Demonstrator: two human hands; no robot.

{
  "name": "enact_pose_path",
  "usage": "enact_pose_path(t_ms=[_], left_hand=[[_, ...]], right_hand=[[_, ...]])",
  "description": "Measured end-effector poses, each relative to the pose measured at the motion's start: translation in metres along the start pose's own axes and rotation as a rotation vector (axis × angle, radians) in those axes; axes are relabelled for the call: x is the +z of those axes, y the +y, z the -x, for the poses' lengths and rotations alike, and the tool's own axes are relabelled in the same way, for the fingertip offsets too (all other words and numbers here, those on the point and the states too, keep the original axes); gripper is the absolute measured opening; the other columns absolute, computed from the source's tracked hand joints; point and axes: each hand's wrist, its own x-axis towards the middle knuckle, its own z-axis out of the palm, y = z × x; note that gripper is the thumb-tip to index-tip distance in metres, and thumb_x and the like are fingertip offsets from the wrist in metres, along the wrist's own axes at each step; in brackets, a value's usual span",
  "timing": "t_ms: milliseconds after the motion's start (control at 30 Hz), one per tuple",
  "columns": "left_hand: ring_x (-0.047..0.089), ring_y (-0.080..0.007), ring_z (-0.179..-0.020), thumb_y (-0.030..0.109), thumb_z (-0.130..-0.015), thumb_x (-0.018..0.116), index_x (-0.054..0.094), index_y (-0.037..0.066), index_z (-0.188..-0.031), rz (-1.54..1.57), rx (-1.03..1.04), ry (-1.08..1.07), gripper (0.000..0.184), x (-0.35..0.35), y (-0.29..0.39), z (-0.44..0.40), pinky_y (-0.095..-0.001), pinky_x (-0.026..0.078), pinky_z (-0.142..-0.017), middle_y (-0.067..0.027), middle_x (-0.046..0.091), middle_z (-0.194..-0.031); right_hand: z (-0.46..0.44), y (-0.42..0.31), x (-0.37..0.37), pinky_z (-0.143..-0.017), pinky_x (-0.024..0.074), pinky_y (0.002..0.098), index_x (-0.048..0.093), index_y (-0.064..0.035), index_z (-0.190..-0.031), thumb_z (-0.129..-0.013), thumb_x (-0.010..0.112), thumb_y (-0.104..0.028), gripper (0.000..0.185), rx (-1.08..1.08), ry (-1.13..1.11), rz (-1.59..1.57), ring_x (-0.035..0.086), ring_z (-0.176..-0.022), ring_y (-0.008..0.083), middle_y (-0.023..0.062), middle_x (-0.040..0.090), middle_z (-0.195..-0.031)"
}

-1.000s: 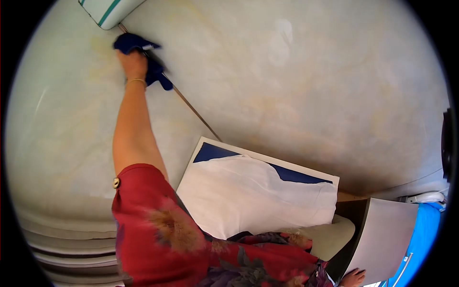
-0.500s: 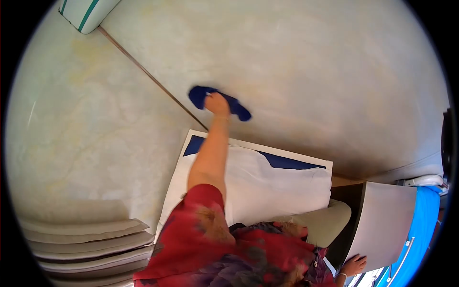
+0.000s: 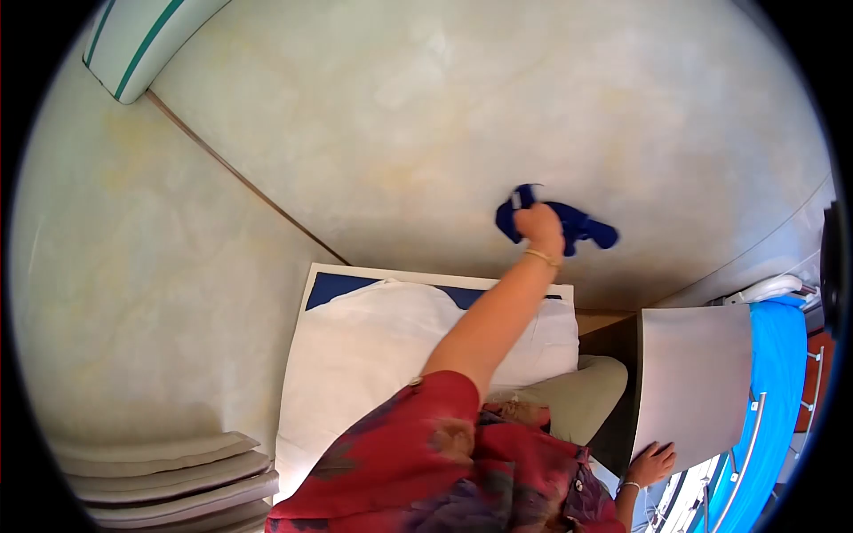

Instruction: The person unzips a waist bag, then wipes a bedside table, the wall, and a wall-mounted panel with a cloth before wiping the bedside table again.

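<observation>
My left hand (image 3: 542, 226) is closed around a dark blue cloth (image 3: 582, 226), whose ends stick out on both sides of the fist. The cloth is against the pale mottled wall (image 3: 426, 115), or just off it. That arm reaches across a surface draped with a white sheet (image 3: 355, 355), with a dark blue pad (image 3: 338, 286) showing along its far edge. At the lower right, my right hand (image 3: 653, 464) lies on the grey panel of a cabinet (image 3: 693, 382), fingers stretched out and holding nothing. One bent knee (image 3: 577, 395) rests on the sheet.
A white unit with green stripes (image 3: 147, 44) is on the wall at upper left. Stacked pale slats or cushions (image 3: 169, 480) stand at lower left. Right of the cabinet are a bright blue cover (image 3: 777, 382) and metal rails (image 3: 742, 462). A brown strip (image 3: 240, 182) crosses the wall.
My left hand has moved right along the wall with the blue cloth. The view has shifted somewhat. My right hand stays on the cabinet panel.
</observation>
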Motion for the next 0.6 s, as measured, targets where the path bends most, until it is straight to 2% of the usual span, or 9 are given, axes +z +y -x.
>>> enact_pose_path(t_ms=[33, 133, 233, 333, 400, 467, 500, 567, 600], left_hand=[[0.051, -0.0225, -0.045, 0.000, -0.074, 0.045, 0.052, -0.004, -0.073, 0.072, 0.020, 0.032, 0.008, -0.012, 0.007, -0.018, -0.0371, 0.039, -0.040, -0.0108, 0.054, -0.063], [0.052, -0.0193, -0.057, -0.005, -0.069, 0.049, 0.054, -0.005, -0.078, -0.019, 0.340, 0.230, 0.010, -0.060, 0.048, -0.070, -0.0318, 0.042, -0.051, -0.0096, 0.057, -0.071], [0.053, -0.0201, -0.063, -0.005, -0.068, 0.050, 0.055, -0.008, -0.080, -0.031, 0.449, 0.248, 0.013, -0.107, 0.124, -0.071, -0.0324, 0.043, -0.057, -0.0093, 0.058, -0.075], [0.052, -0.0179, -0.067, -0.005, -0.067, 0.049, 0.057, -0.006, -0.081, -0.092, 0.693, 0.311, 0.016, -0.141, 0.163, -0.143, -0.0318, 0.044, -0.062, -0.0084, 0.058, -0.082], [0.052, -0.0164, -0.069, -0.008, -0.067, 0.048, 0.058, -0.004, -0.083, 0.153, 0.825, 0.269, 0.019, -0.155, 0.219, -0.132, -0.0300, 0.043, -0.065, -0.0055, 0.059, -0.083], [0.053, -0.0196, -0.065, -0.010, -0.063, 0.045, 0.057, -0.007, -0.068, 0.125, 1.112, 0.334, 0.013, -0.169, 0.271, -0.142, -0.0323, 0.043, -0.064, -0.0083, 0.060, -0.073], [0.056, -0.0230, -0.065, -0.008, -0.063, 0.046, 0.058, -0.007, -0.069, 0.050, 1.070, 0.326, 0.013, -0.177, 0.299, -0.143, -0.0339, 0.044, -0.065, -0.0111, 0.062, -0.073], [0.060, -0.0318, -0.070, -0.005, -0.063, 0.047, 0.059, -0.008, -0.071, -0.116, 1.301, 0.495, 0.014, -0.193, 0.354, -0.192, -0.0376, 0.045, -0.067, -0.0185, 0.064, -0.077], [0.060, -0.0289, -0.067, -0.005, -0.064, 0.048, 0.059, -0.007, -0.069, -0.048, 1.385, 0.448, 0.013, -0.194, 0.380, -0.195, -0.0359, 0.046, -0.065, -0.0164, 0.064, -0.075]], right_hand=[[0.001, -0.001, 0.000, -0.094, 0.0334, 0.0437, 0.040, -0.0123, -0.129, -0.090, 0.039, -0.042, 0.048, -0.004, -0.006, -0.019, 0.039, -0.118, 0.0304, 0.0148, 0.041, -0.128], [0.000, -0.001, -0.003, -0.094, 0.0326, 0.0447, 0.039, -0.0123, -0.130, -0.090, 0.039, -0.040, 0.048, 0.000, -0.057, -0.001, 0.037, -0.119, 0.0308, 0.0144, 0.040, -0.130], [-0.001, 0.005, 0.009, -0.095, 0.0315, 0.0454, 0.038, -0.0124, -0.130, -0.090, 0.040, -0.038, 0.047, 0.001, -0.020, -0.012, 0.036, -0.120, 0.0312, 0.0145, 0.039, -0.130], [0.000, 0.004, 0.002, -0.097, 0.0294, 0.0455, 0.037, -0.0117, -0.130, -0.090, 0.041, -0.036, 0.047, 0.030, -0.065, -0.027, 0.035, -0.122, 0.0313, 0.0154, 0.037, -0.132], [0.000, -0.003, -0.012, -0.098, 0.0277, 0.0456, 0.037, -0.0110, -0.131, -0.090, 0.042, -0.034, 0.047, 0.049, -0.123, -0.015, 0.033, -0.123, 0.0317, 0.0163, 0.035, -0.134], [0.000, -0.002, -0.012, -0.098, 0.0277, 0.0456, 0.037, -0.0107, -0.131, -0.090, 0.043, -0.033, 0.047, 0.057, -0.116, -0.028, 0.033, -0.123, 0.0320, 0.0165, 0.035, -0.134], [0.000, -0.002, -0.011, -0.098, 0.0277, 0.0457, 0.037, -0.0104, -0.131, -0.089, 0.043, -0.032, 0.047, 0.057, -0.106, -0.027, 0.033, -0.123, 0.0323, 0.0167, 0.035, -0.134], [0.001, -0.003, -0.013, -0.098, 0.0278, 0.0460, 0.037, -0.0097, -0.131, -0.089, 0.044, -0.032, 0.047, 0.066, -0.112, -0.049, 0.033, -0.123, 0.0329, 0.0171, 0.035, -0.133], [0.002, -0.001, -0.008, -0.098, 0.0280, 0.0462, 0.037, -0.0095, -0.131, -0.089, 0.044, -0.032, 0.047, 0.059, -0.101, -0.038, 0.033, -0.123, 0.0330, 0.0171, 0.035, -0.134]])
